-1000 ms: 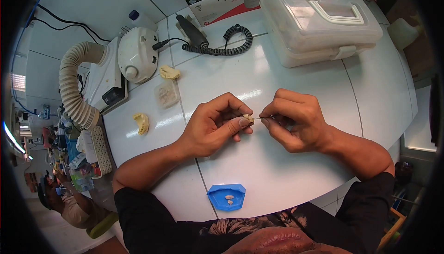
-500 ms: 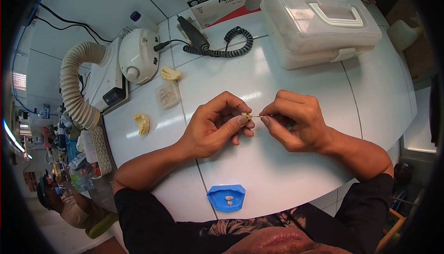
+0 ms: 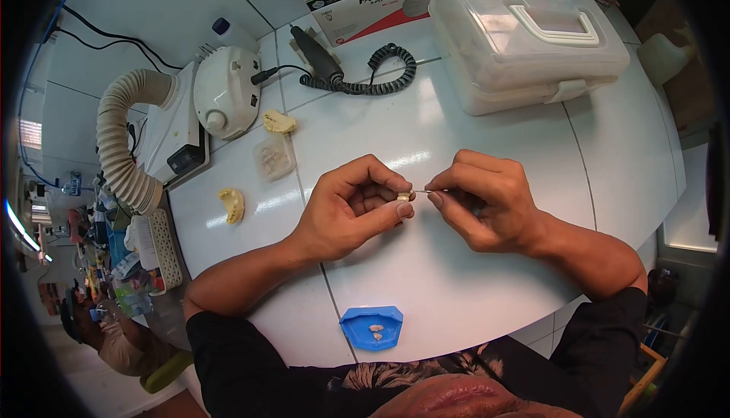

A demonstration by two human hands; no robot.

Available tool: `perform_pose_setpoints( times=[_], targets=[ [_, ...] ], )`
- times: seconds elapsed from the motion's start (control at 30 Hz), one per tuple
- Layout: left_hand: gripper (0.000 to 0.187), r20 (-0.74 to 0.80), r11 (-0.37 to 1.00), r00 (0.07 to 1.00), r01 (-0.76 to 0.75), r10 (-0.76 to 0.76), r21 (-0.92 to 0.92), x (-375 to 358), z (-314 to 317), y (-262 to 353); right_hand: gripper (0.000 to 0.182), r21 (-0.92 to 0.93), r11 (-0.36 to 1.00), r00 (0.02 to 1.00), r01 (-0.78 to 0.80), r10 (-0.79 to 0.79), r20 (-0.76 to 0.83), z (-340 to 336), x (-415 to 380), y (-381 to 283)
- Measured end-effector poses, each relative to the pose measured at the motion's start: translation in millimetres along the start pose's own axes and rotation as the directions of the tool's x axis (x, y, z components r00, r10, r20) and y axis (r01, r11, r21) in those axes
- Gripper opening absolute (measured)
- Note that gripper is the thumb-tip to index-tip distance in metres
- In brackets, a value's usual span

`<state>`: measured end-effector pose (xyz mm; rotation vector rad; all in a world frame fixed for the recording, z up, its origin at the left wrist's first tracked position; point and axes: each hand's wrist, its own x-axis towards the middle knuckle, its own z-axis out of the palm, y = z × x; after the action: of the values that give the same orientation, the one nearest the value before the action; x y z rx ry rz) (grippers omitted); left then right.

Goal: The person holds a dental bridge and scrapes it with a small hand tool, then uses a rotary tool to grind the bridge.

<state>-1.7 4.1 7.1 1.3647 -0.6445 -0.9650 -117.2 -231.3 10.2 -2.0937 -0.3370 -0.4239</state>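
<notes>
Between the thumb and fingertips of my left hand (image 3: pixel 342 209) is a small cream-and-yellow piece (image 3: pixel 404 197), tooth-sized, like a dental model part. My right hand (image 3: pixel 487 197) pinches a thin metal pin-like tool (image 3: pixel 420 190), which points left with its tip right at the piece. Both hands are above the white table, and the fingers partly cover what they hold. Nearer my body sits a blue tray (image 3: pixel 350 329) with two small pale tooth-like pieces (image 3: pixel 376 332) in it.
Yellow dental casts (image 3: pixel 231 206) and a small clear box (image 3: pixel 274 158) lie left. Behind them stand a white control unit (image 3: pixel 228 91) and a ribbed hose (image 3: pixel 114 136). A corded handpiece (image 3: pixel 319 57), mask boxes (image 3: pixel 380 11) and a translucent case (image 3: pixel 525 45) line the back.
My left fingers have turned the small piece, with the forefinger now above it and the thumb below. My right hand and its tool have barely moved.
</notes>
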Motion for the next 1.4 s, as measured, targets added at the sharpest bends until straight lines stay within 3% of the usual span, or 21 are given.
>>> perform_pose_setpoints(
  times=[0.17, 0.77, 1.4],
  targets=[
    [0.026, 0.006, 0.996, 0.999, 0.053, -0.052, -0.073, 1.6, 1.4, 6.1, 0.013, -0.034, 0.999, 0.999, 0.014, -0.013, 0.04, -2.1, 0.6, 0.3],
    [0.029, 0.019, 0.999, 0.999, 0.032, -0.032, -0.029, 1.4, 4.1, 7.0, 0.011, -0.043, 0.999, 0.998, 0.02, -0.017, 0.063, 1.7, -0.7, 2.2],
    [0.029, -0.015, 0.962, 0.999, 0.032, -0.029, 0.273, -2.3, 8.1, 8.3, 0.014, -0.034, 0.999, 0.989, 0.003, 0.002, 0.147, 0.2, 0.4, 2.3]
  ],
)
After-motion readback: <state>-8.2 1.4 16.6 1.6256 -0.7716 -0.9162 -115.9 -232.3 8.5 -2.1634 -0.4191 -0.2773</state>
